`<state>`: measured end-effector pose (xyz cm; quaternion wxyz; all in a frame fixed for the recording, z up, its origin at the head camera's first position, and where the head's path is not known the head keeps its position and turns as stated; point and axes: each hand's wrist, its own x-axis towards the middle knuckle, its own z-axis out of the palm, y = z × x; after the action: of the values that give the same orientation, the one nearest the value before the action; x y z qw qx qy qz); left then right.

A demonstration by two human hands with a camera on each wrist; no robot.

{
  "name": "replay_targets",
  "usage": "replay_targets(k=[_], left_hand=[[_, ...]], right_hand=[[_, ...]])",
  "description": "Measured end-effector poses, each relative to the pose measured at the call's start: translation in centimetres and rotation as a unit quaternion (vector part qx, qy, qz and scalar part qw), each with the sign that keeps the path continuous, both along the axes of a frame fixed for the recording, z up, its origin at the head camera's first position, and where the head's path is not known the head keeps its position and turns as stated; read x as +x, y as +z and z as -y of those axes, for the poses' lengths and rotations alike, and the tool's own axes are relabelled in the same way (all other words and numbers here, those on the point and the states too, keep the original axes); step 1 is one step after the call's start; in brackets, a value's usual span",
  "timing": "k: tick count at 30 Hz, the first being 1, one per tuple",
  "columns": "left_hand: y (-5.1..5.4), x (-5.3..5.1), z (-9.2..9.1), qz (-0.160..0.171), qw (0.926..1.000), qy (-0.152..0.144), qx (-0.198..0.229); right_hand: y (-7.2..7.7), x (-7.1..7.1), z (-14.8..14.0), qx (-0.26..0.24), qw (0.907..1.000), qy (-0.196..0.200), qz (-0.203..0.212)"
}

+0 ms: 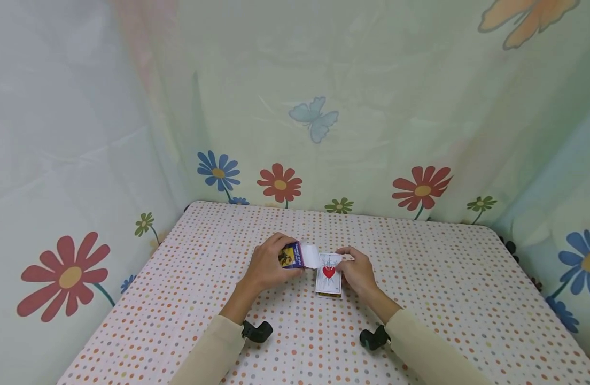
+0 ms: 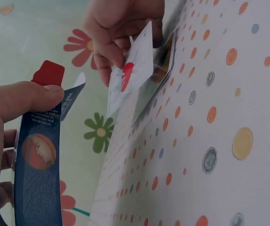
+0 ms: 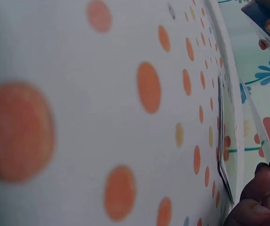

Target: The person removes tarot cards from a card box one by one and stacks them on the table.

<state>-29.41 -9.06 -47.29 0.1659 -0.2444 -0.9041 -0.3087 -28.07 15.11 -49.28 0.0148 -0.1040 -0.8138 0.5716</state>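
Observation:
My left hand grips a dark blue tarot card box above the table. Its lid flap hangs open toward the right, and a red tab shows at the top in the left wrist view. With thumb and fingers, my right hand pinches a white tarot card bearing a red heart pierced by swords. This card is tilted and raised off a few cards lying flat on the table. Whether the box holds more cards is hidden.
A dotted cloth covers the table. Curtains with printed flowers and butterflies enclose it at the back and both sides. Black wrist cameras sit on both forearms.

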Motion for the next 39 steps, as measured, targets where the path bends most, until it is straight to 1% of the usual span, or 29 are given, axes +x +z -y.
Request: replay_targets(k=[8, 14, 18, 23, 27, 33, 39], left_hand=[[0.08, 0.1, -0.02, 0.01, 0.9999, 0.003, -0.006], [0.2, 0.13, 0.0, 0.002, 1.0, -0.001, 0.008], [0.14, 0.07, -0.01, -0.004, 1.0, -0.002, 0.008], [0.1, 0.02, -0.05, -0.005, 0.9998, -0.009, 0.016], [0.0, 0.01, -0.05, -0.001, 0.9998, -0.011, 0.019], [-0.05, -0.04, -0.03, -0.005, 0.9999, -0.006, 0.01], [0.0, 0.0, 0.0, -0.01, 0.9998, -0.008, 0.014]], right_hand=[[-0.14, -0.2, -0.18, 0.036, 0.9993, 0.008, 0.003], [0.11, -0.42, 0.12, 0.099, 0.995, 0.015, -0.003], [0.06, -0.68, 0.32, 0.147, 0.989, 0.013, 0.015], [-0.01, -0.95, 0.5, 0.214, 0.976, 0.022, 0.031], [0.17, -0.83, 0.49, 0.252, 0.9665, 0.035, 0.033], [0.4, -0.77, 0.47, 0.283, 0.9578, 0.043, 0.03], [0.25, -0.99, 0.45, 0.296, 0.9539, 0.043, 0.029]])
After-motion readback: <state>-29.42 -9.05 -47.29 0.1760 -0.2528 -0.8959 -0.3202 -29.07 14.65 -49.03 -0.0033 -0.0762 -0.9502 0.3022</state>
